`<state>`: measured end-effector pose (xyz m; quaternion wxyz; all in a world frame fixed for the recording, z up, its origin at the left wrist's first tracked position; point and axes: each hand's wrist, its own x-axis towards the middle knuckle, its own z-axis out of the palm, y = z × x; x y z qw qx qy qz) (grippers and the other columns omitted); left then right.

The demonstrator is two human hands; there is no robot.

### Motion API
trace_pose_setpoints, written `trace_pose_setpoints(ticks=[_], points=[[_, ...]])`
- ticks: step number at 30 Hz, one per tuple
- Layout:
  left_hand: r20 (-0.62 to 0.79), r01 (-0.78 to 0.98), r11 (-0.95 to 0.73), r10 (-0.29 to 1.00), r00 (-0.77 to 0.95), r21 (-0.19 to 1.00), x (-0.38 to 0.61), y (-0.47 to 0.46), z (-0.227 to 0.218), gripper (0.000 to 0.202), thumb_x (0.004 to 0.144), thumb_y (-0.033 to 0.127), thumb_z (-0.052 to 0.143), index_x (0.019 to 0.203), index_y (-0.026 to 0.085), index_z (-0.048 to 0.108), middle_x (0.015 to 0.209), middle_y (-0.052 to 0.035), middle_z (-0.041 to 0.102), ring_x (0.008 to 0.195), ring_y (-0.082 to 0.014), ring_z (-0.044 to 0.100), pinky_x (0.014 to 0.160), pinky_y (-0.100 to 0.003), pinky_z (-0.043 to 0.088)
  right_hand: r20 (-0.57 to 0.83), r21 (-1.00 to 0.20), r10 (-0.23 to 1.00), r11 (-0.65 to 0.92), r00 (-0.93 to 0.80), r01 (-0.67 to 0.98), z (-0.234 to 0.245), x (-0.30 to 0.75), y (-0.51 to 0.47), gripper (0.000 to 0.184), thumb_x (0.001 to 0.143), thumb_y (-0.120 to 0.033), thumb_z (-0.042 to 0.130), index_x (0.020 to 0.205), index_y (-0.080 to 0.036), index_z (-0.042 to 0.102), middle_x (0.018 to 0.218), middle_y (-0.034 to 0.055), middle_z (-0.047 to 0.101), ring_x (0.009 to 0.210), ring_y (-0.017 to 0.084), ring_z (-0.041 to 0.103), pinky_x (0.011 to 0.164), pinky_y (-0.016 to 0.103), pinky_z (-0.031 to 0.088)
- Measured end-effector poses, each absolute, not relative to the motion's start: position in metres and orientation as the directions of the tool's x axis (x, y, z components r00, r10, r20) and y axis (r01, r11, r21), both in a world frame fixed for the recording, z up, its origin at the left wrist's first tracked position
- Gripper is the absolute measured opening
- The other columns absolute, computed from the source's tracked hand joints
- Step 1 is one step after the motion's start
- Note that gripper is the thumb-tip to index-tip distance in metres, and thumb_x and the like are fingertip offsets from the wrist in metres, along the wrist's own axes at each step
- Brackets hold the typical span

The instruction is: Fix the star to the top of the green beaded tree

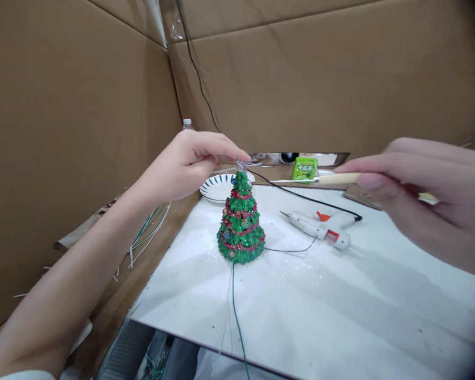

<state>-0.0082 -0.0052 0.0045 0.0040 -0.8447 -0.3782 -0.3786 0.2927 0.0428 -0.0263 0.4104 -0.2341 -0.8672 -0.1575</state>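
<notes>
A small green Christmas tree (240, 224) with red glittery garlands and tiny ornaments stands upright on the white board. My left hand (200, 158) reaches in from the left, its fingers closed at the clear, pale topper (241, 165) on the tree's tip. In my right hand (423, 195) is a thin tool (336, 179) with a cream handle and a slender metal shaft. The shaft points left, and its end is near the upper tree, apart from it. What kind of tool it is I cannot make out.
A white hot glue gun (320, 232) lies right of the tree. A striped plate (217, 189) and a green packet (304, 170) are behind. Green wire (237, 311) runs to the front edge, and cardboard walls (301, 79) surround the white board (293, 327).
</notes>
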Motion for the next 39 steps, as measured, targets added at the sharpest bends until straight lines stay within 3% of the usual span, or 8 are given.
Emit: trace_pose_setpoints(ticks=[6,18,28,39], points=[[0.638,0.641,-0.703,0.652,0.409,0.308,-0.007,-0.004,0.003,0.045,0.077,-0.008,0.040,0.096,0.017,0.072,0.096,-0.0025,0.072,0.089,-0.0122,0.064,0.075,-0.026,0.052,0.821,0.109,0.174,0.887,-0.544,0.448,-0.035,0.265,0.041,0.018,0.092,-0.025,0.047,0.097,-0.022,0.064,0.072,0.0014,0.055,0.061,0.011,0.048,0.053,0.027,0.034],[0.642,0.626,-0.705,0.657,0.396,0.335,-0.005,-0.005,0.004,0.026,0.085,0.003,0.050,0.095,0.012,0.071,0.093,-0.0066,0.071,0.084,-0.0127,0.065,0.074,-0.026,0.053,0.796,0.124,0.143,0.913,-0.589,0.389,-0.041,0.258,0.054,0.016,0.091,-0.020,0.050,0.096,-0.017,0.065,0.068,-0.0004,0.048,0.057,0.009,0.040,0.052,0.024,0.032],[0.632,0.616,-0.707,0.662,0.403,0.347,-0.006,-0.007,0.004,0.034,0.081,-0.005,0.046,0.097,0.011,0.071,0.095,-0.0068,0.071,0.086,-0.0127,0.065,0.075,-0.026,0.052,0.803,0.134,0.122,0.917,-0.584,0.375,-0.044,0.257,0.055,0.015,0.090,-0.017,0.051,0.095,-0.017,0.065,0.067,-0.0006,0.047,0.057,0.009,0.039,0.052,0.024,0.032],[0.624,0.626,-0.688,0.681,0.382,0.367,-0.004,-0.010,0.004,0.030,0.082,-0.002,0.048,0.097,0.011,0.071,0.096,-0.0075,0.071,0.087,-0.0136,0.064,0.076,-0.026,0.051,0.803,0.206,0.068,0.901,-0.592,0.382,-0.041,0.256,0.053,0.015,0.092,-0.018,0.048,0.096,-0.020,0.063,0.069,-0.0002,0.050,0.057,0.009,0.040,0.053,0.024,0.035]])
